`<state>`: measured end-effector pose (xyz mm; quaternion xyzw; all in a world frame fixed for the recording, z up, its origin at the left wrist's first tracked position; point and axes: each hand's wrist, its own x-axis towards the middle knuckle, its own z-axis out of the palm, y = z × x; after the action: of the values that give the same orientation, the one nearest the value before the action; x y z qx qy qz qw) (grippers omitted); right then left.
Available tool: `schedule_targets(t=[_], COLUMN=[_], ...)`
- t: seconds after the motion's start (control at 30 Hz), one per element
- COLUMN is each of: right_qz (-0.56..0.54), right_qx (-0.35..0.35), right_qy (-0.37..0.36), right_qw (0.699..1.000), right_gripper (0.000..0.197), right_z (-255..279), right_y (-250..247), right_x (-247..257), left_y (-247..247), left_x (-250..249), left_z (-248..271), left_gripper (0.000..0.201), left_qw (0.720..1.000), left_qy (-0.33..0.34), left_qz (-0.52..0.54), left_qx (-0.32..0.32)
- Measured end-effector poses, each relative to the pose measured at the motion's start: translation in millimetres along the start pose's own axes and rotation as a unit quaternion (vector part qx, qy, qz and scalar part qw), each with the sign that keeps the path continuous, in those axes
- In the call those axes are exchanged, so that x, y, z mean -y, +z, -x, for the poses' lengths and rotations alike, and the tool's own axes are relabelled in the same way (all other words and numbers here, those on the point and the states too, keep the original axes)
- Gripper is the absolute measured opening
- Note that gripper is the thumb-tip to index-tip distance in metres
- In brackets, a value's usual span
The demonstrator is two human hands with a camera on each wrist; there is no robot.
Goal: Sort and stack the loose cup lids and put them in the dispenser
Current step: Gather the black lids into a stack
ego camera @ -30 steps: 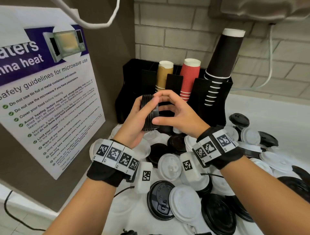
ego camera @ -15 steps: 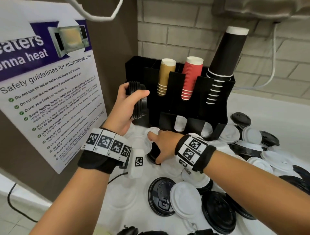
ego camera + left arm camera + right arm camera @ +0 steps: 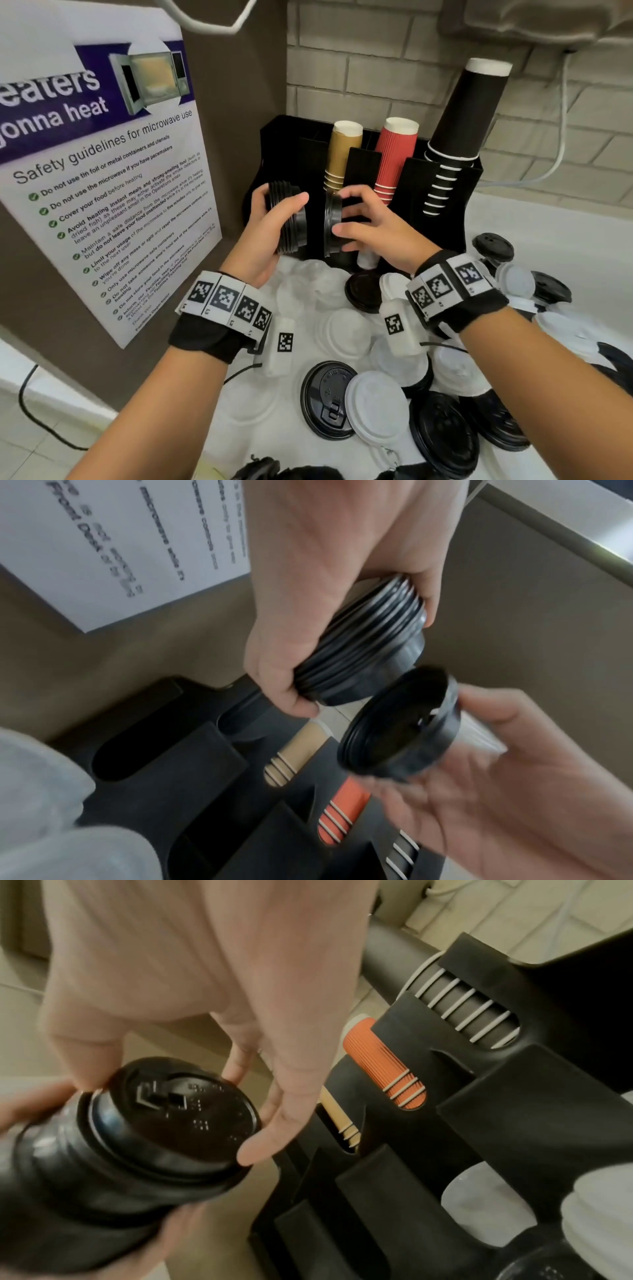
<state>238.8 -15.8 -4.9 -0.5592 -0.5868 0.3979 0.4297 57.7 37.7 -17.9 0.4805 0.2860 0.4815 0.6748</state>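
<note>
Gripping a stack of black lids (image 3: pixel 287 219), the left hand (image 3: pixel 265 236) faces the right hand (image 3: pixel 370 229), which pinches a single black lid (image 3: pixel 332 224) just beside it.

My left hand (image 3: pixel 270 236) holds the lid stack (image 3: pixel 287 219) left of the single lid (image 3: pixel 332 222) in my right hand (image 3: pixel 373 233), before the dispenser (image 3: pixel 442 219) at the counter's (image 3: pixel 548 236) back edge.

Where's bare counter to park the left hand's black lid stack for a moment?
Bare counter only right of the dispenser, behind the loose lids, toward the brick wall. Before the dispenser, lids overlap everywhere; nearer the poster, pale lids leave no sure gap.
</note>
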Motion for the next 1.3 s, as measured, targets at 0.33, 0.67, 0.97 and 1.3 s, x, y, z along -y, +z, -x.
schedule_targets(t=[0.33, 0.67, 0.97, 1.3], right_qz=[-0.023, -0.026, 0.126, 0.658], right_qx=[-0.014, -0.025, 0.053, 0.302], right_qy=[-0.079, -0.102, -0.015, -0.036], right_qw=[0.996, 0.994, 0.990, 0.688], right_gripper=[0.057, 0.057, 0.053, 0.094], right_z=[28.0, 33.2, 41.8, 92.9], right_y=[3.8, -3.7, 8.8, 87.0], right_x=[7.0, 5.3, 10.7, -30.3], left_y=[26.7, 39.6, 25.8, 8.8], left_x=[13.6, 18.0, 11.6, -3.6], left_z=[10.2, 15.3, 5.1, -6.1], left_gripper=[0.055, 0.061, 0.047, 0.052], left_qw=[0.995, 0.993, 1.000, 0.999], left_qy=[-0.040, -0.042, 0.005, 0.033], left_qz=[-0.003, 0.011, -0.002, -0.006], left_qx=[0.086, 0.106, 0.024, 0.000])
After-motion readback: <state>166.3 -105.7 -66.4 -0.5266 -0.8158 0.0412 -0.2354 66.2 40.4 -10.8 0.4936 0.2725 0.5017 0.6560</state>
